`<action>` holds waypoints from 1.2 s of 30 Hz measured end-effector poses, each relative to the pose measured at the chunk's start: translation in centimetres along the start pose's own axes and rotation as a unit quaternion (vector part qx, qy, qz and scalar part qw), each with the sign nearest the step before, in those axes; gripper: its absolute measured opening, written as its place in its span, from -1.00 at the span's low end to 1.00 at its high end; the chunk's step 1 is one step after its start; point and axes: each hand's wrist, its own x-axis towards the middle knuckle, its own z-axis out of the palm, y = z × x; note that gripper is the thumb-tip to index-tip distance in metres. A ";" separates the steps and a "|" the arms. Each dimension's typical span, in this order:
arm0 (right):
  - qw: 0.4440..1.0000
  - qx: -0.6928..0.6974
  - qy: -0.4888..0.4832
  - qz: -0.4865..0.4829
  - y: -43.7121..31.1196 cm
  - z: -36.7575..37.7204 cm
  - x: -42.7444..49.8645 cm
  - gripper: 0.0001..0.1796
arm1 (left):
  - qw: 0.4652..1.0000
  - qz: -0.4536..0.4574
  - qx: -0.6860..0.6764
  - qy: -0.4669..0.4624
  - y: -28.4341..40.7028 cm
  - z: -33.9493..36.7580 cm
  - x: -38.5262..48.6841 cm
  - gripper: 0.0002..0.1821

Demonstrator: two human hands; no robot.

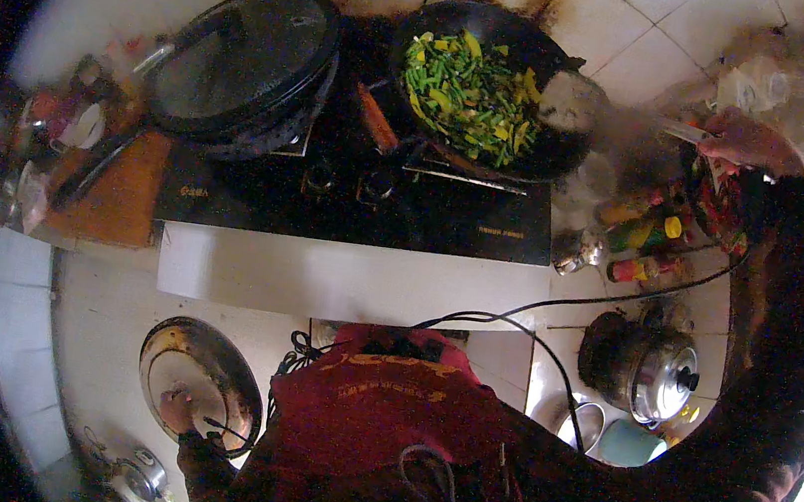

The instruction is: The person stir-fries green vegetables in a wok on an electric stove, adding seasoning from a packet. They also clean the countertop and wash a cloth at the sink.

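Observation:
On the right burner of the black gas stove (pixel 242 205) sits a dark wok (pixel 572 155) with chopped green and yellow vegetables (pixel 466 97) in it. A blurred, pale-looking spatula or ladle head (pixel 572 100) is at the wok's right edge. My right hand (pixel 754 144), at the upper right, is closed on its handle. Low at the left, my left hand (pixel 178 408) holds a round metal lid (pixel 204 362), tilted, with its brownish face in view. A second black pan (pixel 245 59) with a glass lid stands on the left burner; its handle points down left.
Bottles (pixel 645 232) and a small metal container (pixel 582 252) stand right of the stove. Below them are a lidded steel pot (pixel 661 377), a bowl (pixel 585 424) and a black cable (pixel 561 301). An orange-brown board (pixel 126 195) lies left. A shiny metal vessel (pixel 141 475) is at lower left.

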 end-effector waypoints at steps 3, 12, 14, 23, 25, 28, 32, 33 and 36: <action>0.955 0.137 -0.262 -0.006 0.1 -3.1 3.0 -0.75 | 1.000 0.006 -0.008 -0.008 -0.1 0.3 -0.5 -0.78; 0.859 0.446 -0.252 -0.010 -4.3 14.2 6.6 -0.82 | 0.994 0.089 0.061 0.019 -2.6 1.7 -2.6 -0.85; 0.801 0.550 -0.212 0.101 -5.5 16.2 7.4 -0.79 | 0.978 0.148 0.109 0.096 -3.2 1.7 -2.9 -0.85; 0.962 0.271 0.038 0.009 -4.2 14.5 2.8 -0.80 | 0.934 0.290 0.131 0.162 -2.3 0.2 -1.1 -0.83; 0.978 0.186 0.097 -0.002 -3.7 13.6 1.7 -0.85 | 0.985 0.139 0.079 0.061 -1.8 0.0 -0.5 -0.78; 0.962 -0.097 0.254 -0.021 -3.7 12.2 0.6 -0.79 | 0.999 0.021 -0.024 -0.030 -1.4 0.1 0.4 -0.69; 0.933 -0.217 0.288 0.019 -4.1 10.3 0.1 -0.70 | 0.994 -0.033 -0.101 -0.004 -1.3 0.6 0.9 -0.64; 0.920 -0.259 0.294 0.021 -4.2 10.0 0.2 -0.67 | 0.992 -0.045 -0.114 0.004 -1.3 0.8 1.0 -0.64; 0.895 -0.333 0.296 0.011 -4.4 9.5 1.0 -0.61 | 0.985 -0.072 -0.154 -0.005 -1.4 0.7 0.8 -0.67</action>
